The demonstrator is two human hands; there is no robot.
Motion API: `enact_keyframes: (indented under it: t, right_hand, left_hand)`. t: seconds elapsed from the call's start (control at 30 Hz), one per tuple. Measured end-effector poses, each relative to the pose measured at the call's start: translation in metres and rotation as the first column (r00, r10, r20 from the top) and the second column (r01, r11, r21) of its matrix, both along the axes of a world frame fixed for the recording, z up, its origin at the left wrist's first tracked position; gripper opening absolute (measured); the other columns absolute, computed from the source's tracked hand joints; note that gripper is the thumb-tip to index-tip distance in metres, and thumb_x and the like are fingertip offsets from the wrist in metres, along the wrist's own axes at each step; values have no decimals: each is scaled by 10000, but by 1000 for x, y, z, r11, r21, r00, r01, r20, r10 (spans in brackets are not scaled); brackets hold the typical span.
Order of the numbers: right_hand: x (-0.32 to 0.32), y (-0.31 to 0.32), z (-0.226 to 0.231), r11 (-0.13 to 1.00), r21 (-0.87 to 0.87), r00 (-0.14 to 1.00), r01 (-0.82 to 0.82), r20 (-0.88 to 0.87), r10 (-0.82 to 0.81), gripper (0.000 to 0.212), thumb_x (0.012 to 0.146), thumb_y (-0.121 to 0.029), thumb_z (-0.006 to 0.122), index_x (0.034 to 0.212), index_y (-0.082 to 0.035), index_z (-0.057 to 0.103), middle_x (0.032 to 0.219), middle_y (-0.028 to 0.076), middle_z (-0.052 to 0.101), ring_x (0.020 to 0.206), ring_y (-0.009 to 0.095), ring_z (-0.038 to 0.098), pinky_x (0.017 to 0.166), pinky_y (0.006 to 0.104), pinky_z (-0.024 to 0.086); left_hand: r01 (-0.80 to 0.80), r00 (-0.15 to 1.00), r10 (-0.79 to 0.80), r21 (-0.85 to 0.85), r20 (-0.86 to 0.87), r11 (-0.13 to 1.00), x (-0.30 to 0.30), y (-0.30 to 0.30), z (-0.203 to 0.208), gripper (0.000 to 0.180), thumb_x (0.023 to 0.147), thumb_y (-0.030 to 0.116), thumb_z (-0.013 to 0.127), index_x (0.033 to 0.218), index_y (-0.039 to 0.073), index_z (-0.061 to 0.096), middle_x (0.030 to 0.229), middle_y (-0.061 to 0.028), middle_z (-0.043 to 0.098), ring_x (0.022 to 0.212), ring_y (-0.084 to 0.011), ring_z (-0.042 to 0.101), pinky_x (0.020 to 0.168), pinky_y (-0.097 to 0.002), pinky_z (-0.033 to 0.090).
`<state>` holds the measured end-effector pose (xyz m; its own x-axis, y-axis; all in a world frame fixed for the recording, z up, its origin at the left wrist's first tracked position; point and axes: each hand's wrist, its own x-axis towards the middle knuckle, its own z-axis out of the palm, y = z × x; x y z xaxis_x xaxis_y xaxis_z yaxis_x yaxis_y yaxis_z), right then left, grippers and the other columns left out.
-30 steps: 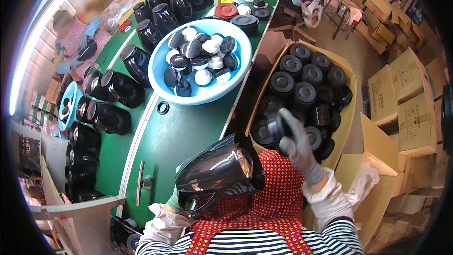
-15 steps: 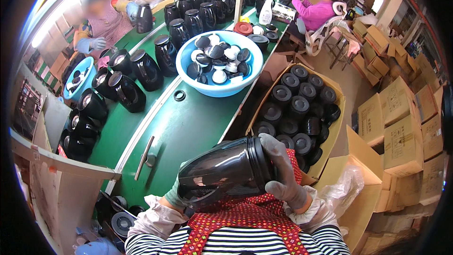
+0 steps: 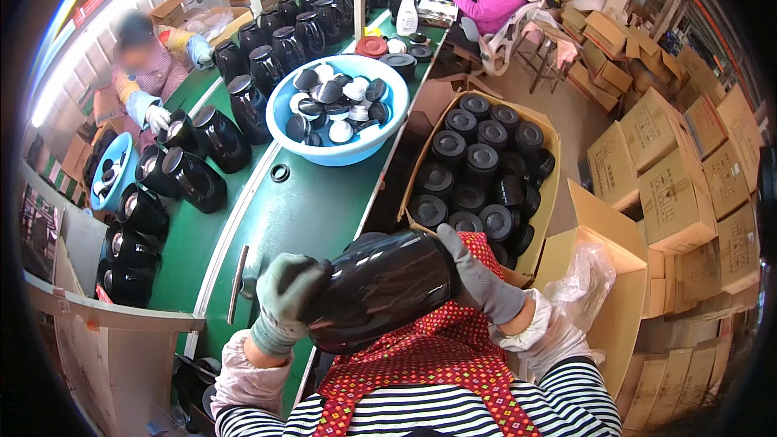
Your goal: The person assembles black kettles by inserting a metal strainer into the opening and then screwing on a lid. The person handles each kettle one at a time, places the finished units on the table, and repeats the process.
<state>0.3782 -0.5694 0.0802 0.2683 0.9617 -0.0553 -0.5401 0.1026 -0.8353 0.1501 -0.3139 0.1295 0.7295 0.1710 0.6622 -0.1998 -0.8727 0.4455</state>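
Observation:
A glossy black jug [image 3: 387, 291] lies on its side across my lap, in front of the red patterned apron. My left hand [image 3: 285, 298], in a grey-green glove, is closed round its left end. In a grey glove, my right hand [image 3: 488, 283] grips the right end, thumb up along the edge. The jug's handle is not visible, and both ends are partly covered by the gloves. Just past the jug, a carton [image 3: 544, 231] holds several black round ribbed parts [image 3: 482, 159].
On the green table [image 3: 279, 226] stand a blue basin [image 3: 340, 155] of black and white lids, a black ring [image 3: 280, 172], a metal bar [image 3: 238, 285] and rows of black jugs [image 3: 220, 139]. A co-worker's gloved hand [image 3: 157, 118] touches a jug at left. Cartons [image 3: 668, 194] are stacked at right.
My left hand has come from behind the jug to its left end. The jug has turned, and the ringed part at its right end no longer shows. The view has shifted right.

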Motion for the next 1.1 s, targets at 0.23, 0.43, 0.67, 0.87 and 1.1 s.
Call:
enact_keyframes:
  t: [0.23, 0.43, 0.67, 0.87, 1.1]
  right_hand:
    - [-12, 0, 44, 961, 2, 773, 276, 594, -223, 648, 1153, -414, 493, 1632, 6, 372, 1588, 196, 497, 1434, 280, 532, 1239, 377, 372]
    - [-13, -2, 56, 947, 47, 588, 317, 774, -235, 887, 1075, -569, 538, 1661, 63, 328, 1600, 228, 472, 1508, 315, 454, 1274, 423, 293]
    - [-16, -7, 45, 939, 212, 496, 269, 806, -324, 975, 1014, -704, 576, 1678, -26, 355, 1538, 270, 438, 1414, 392, 476, 1214, 510, 347]
    - [-11, -8, 51, 913, 387, 206, 127, 890, -406, 888, 1019, -588, 596, 1663, -25, 358, 1506, 272, 445, 1345, 411, 499, 1184, 520, 360]
    - [-1, -1, 44, 990, -32, 896, 135, 432, -108, 658, 1180, -447, 423, 1676, -40, 277, 1504, 106, 515, 1363, 199, 517, 1197, 362, 396]
  left_hand:
    - [-179, 983, 174, -535, -59, 825, -3, 4, -65, 440, 708, 214, 871, 1063, -24, 764, 978, -133, 704, 904, -273, 704, 823, -382, 557]
    - [-112, 993, 73, -586, -90, 803, -10, -3, -73, 569, 675, 280, 930, 1106, -32, 729, 1003, -109, 697, 931, -223, 711, 862, -344, 562]
    - [-84, 992, 8, -612, -126, 787, -6, -9, -85, 590, 636, 221, 984, 1110, -12, 720, 1069, -104, 750, 961, -168, 717, 868, -338, 586]
    - [31, 986, -145, -781, -77, 623, -13, 0, -160, 656, 667, 230, 1016, 1203, -13, 725, 1186, -129, 760, 1079, -197, 721, 970, -365, 584]
    - [-191, 978, 148, -328, -149, 925, 12, -1, -25, 423, 676, 141, 872, 1066, 1, 789, 971, -120, 698, 903, -275, 714, 824, -356, 567]
